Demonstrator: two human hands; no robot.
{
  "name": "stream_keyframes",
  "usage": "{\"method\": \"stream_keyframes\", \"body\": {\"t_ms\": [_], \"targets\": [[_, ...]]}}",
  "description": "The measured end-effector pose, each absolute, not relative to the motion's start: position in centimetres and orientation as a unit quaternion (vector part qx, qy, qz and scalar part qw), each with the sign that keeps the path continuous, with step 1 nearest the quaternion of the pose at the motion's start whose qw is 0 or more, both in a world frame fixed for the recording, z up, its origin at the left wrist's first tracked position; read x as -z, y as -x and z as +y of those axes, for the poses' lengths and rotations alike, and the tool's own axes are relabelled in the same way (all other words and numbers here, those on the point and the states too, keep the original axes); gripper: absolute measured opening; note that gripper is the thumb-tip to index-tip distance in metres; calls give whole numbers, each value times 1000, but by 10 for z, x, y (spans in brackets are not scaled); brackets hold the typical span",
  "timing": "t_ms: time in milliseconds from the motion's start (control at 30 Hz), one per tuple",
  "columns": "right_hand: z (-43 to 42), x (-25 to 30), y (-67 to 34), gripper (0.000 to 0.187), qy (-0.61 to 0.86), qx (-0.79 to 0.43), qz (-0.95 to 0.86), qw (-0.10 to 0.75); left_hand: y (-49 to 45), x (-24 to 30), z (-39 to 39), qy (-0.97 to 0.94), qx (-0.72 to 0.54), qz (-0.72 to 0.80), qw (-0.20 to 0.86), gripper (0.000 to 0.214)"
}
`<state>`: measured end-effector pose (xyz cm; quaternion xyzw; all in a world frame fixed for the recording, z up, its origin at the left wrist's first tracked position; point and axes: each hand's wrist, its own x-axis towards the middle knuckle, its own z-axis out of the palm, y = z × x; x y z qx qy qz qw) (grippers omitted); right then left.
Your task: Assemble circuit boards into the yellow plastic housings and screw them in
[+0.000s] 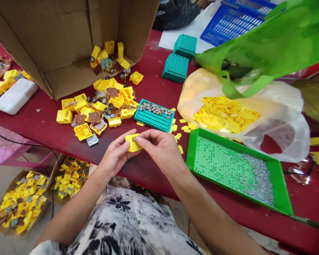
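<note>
Left hand [115,156] grips small yellow plastic case [133,146]; right hand [163,148] pinches small metallic piece [134,139] against it. Likely fitting step; next calls for steady alignment.

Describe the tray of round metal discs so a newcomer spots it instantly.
On the red table, look just beyond the right hand. Between the heaped yellow casings and larger green tray lies a shallow teal tray, its loose discs setting it apart from two teal containers behind.
</note>
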<state>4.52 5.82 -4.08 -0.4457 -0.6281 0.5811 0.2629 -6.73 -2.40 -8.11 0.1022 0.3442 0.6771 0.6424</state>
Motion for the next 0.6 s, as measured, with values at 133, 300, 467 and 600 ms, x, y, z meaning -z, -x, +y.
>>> {"method": "stream_keyframes", "body": {"t_ms": [133, 300, 467, 600], "targets": [[58, 44, -45, 27, 463, -567, -630, 257, 67, 82, -25, -104, -677, 347, 640, 38], [57, 46, -46, 26, 463, -561, -640, 249, 66, 82, -26, -114, -680, 346, 636, 40], [62, 43, -44, 23, 449, -551, -662, 237, 64, 81, -28, -128, -673, 346, 641, 41], [70, 42, -44, 31, 448, -542, -679, 212, 62, 82, -28, -150, -665, 357, 639, 44]]}}
